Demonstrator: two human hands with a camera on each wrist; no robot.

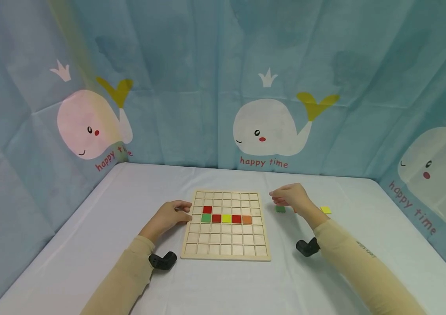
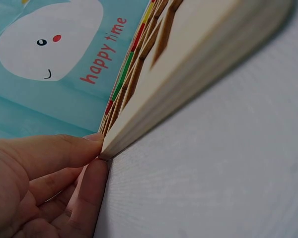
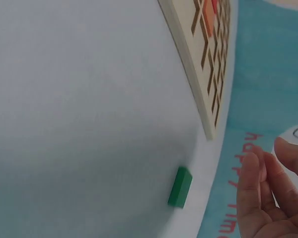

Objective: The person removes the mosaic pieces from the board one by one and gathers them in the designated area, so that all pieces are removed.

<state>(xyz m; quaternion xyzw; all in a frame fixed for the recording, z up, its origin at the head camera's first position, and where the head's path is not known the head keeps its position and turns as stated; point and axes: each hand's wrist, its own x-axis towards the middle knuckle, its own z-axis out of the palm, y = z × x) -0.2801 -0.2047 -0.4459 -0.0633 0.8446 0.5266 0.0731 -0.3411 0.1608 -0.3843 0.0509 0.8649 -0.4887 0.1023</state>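
Observation:
A square wooden grid board (image 1: 226, 258) lies flat on the table, with several coloured tiles in its cells. A row runs from a green tile (image 1: 206, 218) through red, yellow and red to an orange tile (image 1: 247, 219). One red tile (image 1: 207, 210) sits in the row behind. My left hand (image 1: 167, 218) touches the board's left edge with thumb and finger, spread apart along it. To the right of the board my right hand (image 1: 291, 195) hovers, fingers extended, thumb apart. Nothing shows in it. Below it is a loose green tile (image 3: 180, 187).
Beneath the right wrist an orange tile (image 1: 295, 210) is mostly covered. A yellow tile (image 1: 325, 210) lies farther right. Black wrist cameras (image 1: 163, 261) stick out below both sleeves. A blue whale-print curtain (image 1: 191, 87) hangs behind the white-covered table (image 1: 226, 288).

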